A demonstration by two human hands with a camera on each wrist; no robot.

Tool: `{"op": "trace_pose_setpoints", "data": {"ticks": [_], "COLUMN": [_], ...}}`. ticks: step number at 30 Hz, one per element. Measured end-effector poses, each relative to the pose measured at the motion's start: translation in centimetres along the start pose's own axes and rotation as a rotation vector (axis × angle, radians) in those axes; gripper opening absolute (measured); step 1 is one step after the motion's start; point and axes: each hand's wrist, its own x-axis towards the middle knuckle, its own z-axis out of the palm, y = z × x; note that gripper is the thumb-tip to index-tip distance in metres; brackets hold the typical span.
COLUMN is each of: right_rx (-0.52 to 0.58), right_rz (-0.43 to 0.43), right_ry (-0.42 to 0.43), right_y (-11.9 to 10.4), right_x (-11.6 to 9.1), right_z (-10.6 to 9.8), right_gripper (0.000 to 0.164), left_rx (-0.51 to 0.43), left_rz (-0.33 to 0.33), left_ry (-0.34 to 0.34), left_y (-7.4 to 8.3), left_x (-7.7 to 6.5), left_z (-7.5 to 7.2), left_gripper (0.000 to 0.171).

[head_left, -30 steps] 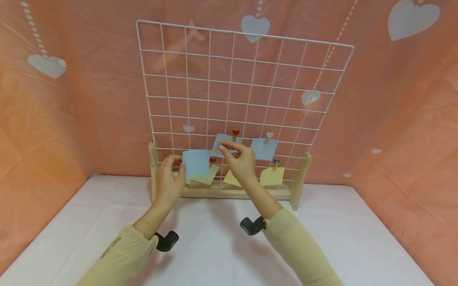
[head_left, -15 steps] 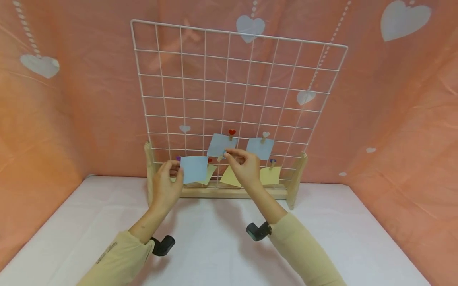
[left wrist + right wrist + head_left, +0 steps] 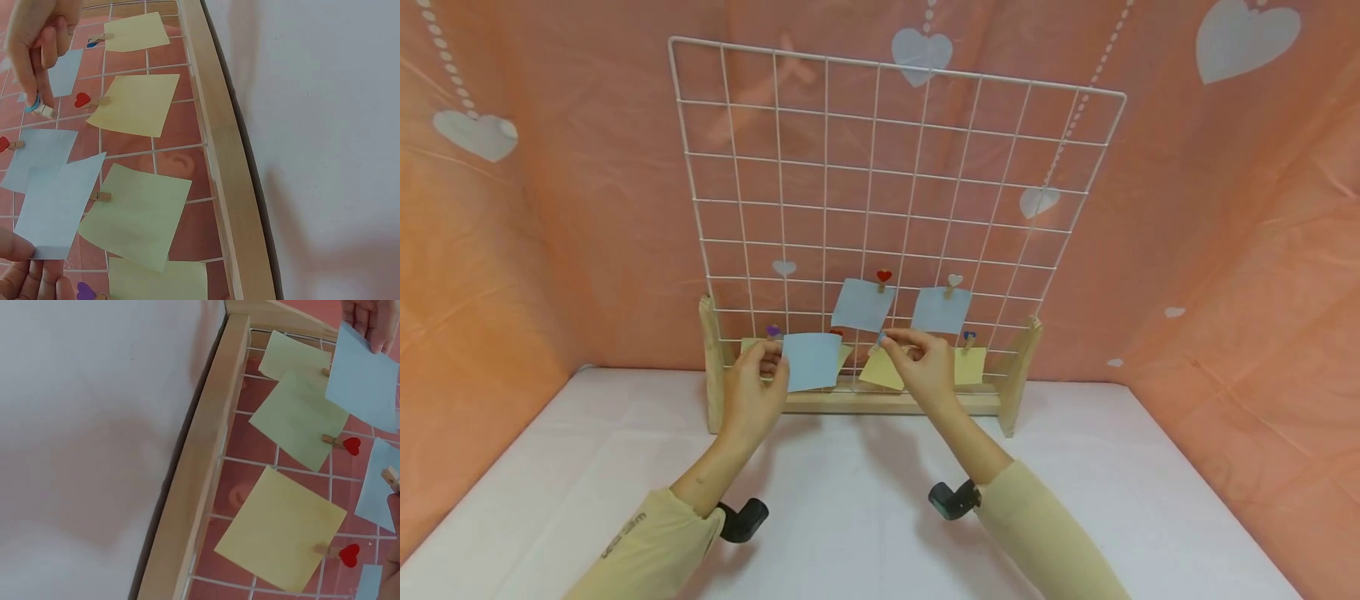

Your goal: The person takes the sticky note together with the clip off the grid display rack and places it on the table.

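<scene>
Thumb and fingers of your left hand [image 3: 756, 385] pinch a pale-blue sticky note [image 3: 812, 362] by its nine o'clock edge, before the white wire grid [image 3: 878, 64]. Between two and three o'clock from it, your right hand [image 3: 925, 367] pinches a blue-topped wooden clothespin [image 3: 45, 111]. A second ago that hand covered part of the pinned blue note [image 3: 862, 305]; it has since dropped toward five o'clock, leaving the sheet in full view under its red-heart clip [image 3: 883, 277]. Your held sheet also sits lower against the wires, and a purple-heart clip [image 3: 773, 331] now shows at twelve to one o'clock from your left hand.
</scene>
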Motion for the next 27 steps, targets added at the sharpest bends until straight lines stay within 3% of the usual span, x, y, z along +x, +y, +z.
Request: {"op": "trace_pose_setpoints", "data": {"ticks": [4, 12, 27], "right_rx": [-0.004, -0.033, -0.065], "right_rz": [-0.014, 0.107, 0.173], "right_ry": [0.001, -0.011, -0.013], "right_y": [0.5, 1.0, 2.4], "right_x": [-0.4, -1.0, -2.3], "right_z": [-0.5, -1.4, -2.8], "right_gripper": [0.020, 0.022, 0.021], "left_rx": [-0.001, 0.005, 0.058], "left_rz": [-0.003, -0.008, -0.048], "left_ry": [-0.015, -0.033, -0.016], "left_y": [0.0, 0.1, -0.8], "left_x": [-0.2, -0.5, -1.4], "left_z": [0.0, -0.1, -0.5], "left_gripper": [0.017, 0.018, 0.016]}}
